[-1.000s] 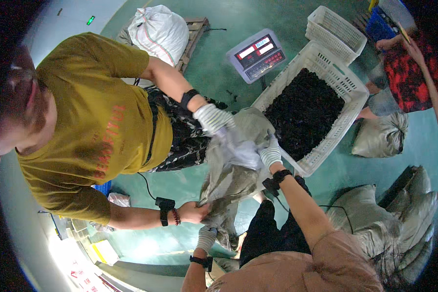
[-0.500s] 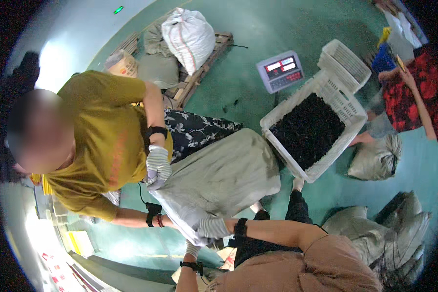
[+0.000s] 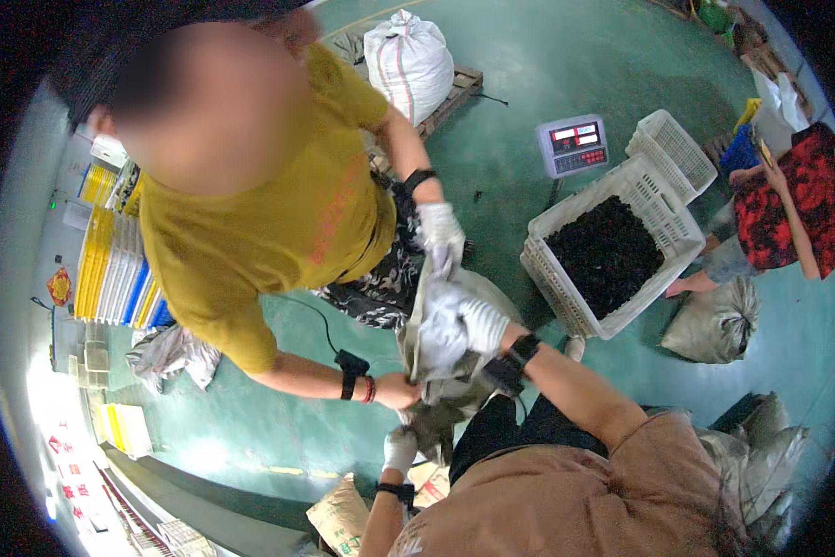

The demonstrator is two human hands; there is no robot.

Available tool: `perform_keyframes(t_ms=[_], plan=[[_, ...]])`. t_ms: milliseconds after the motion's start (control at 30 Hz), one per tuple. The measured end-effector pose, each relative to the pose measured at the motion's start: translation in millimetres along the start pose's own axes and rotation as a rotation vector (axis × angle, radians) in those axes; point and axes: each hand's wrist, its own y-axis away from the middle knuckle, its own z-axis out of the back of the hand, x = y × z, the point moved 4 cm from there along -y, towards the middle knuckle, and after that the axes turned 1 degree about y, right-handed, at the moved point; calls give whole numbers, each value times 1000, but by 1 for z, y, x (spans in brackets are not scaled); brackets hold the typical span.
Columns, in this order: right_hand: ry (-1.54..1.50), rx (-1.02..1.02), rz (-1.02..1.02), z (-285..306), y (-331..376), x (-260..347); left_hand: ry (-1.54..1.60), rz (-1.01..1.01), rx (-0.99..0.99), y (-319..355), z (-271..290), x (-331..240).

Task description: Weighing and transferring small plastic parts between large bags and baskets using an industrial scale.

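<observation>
Between us and the facing co-worker (image 3: 287, 237), head view: grey sack (image 3: 447, 401), crumpled, lower centre, above the floor (image 3: 496, 121) and left of the white crate (image 3: 557, 292). Our left hand (image 3: 401, 450), gloved, looks closed on its lower-left edge; our right hand (image 3: 482, 327) meets the pale material (image 3: 443, 330) at its upper part, too blurred to tell if it's gripping. Co-worker's bare hand (image 3: 399, 391) and gloved hand (image 3: 442, 237) are on the far side. We'd guess hands sit at opposite edges because limp fabric would sag otherwise. Long axis reads roughly top to bottom of view; folds hide which end points where, we can't tell.
</observation>
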Motion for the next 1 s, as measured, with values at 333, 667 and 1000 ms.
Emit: perform_keyframes(t_ms=[333, 667, 1000], plan=[[987, -84, 368, 65, 39, 70, 1409, 273, -427, -102, -18, 33], [869, -230, 415, 71, 76, 95, 175, -526, -407, -77, 106, -170], [337, -225, 103, 29, 109, 100, 194, -82, 28, -185, -37, -153]])
